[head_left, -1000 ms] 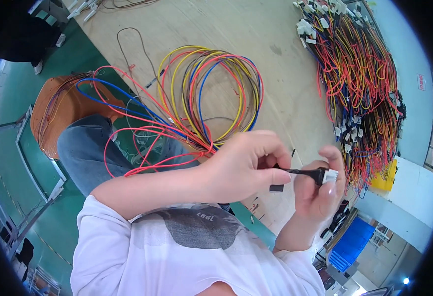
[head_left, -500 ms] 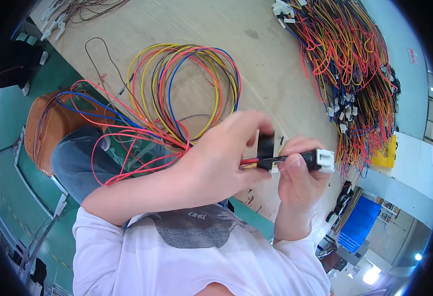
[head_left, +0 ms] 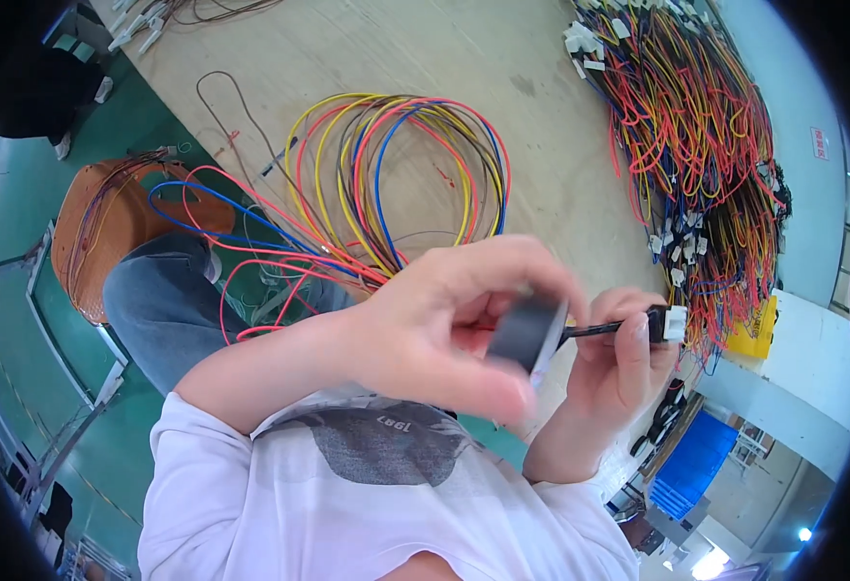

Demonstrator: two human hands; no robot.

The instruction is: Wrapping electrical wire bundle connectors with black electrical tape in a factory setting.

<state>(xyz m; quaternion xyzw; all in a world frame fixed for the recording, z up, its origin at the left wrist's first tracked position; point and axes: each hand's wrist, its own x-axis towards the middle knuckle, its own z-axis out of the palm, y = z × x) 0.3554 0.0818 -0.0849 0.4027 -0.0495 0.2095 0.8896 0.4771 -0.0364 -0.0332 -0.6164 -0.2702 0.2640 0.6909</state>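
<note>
My left hand [head_left: 444,324] is raised close to the camera and grips a black roll of tape [head_left: 526,334]. A strip of tape runs from the roll to a thin black-wrapped wire bundle [head_left: 599,330]. My right hand [head_left: 618,368] pinches that bundle just behind its white plastic connector [head_left: 675,322]. Red wires trail from under my left hand back to a loose coil of yellow, red, blue and brown wires [head_left: 396,174] lying on the wooden table [head_left: 367,58].
A big heap of finished wire harnesses with white connectors [head_left: 715,145] covers the table's right side. An orange round stool [head_left: 105,223] draped with wires stands at the left, beside my jeans-clad knee [head_left: 163,300]. Green floor lies below.
My left hand has swung the tape roll down and nearer the camera, beside the bundle. My right hand keeps its hold behind the connector.
</note>
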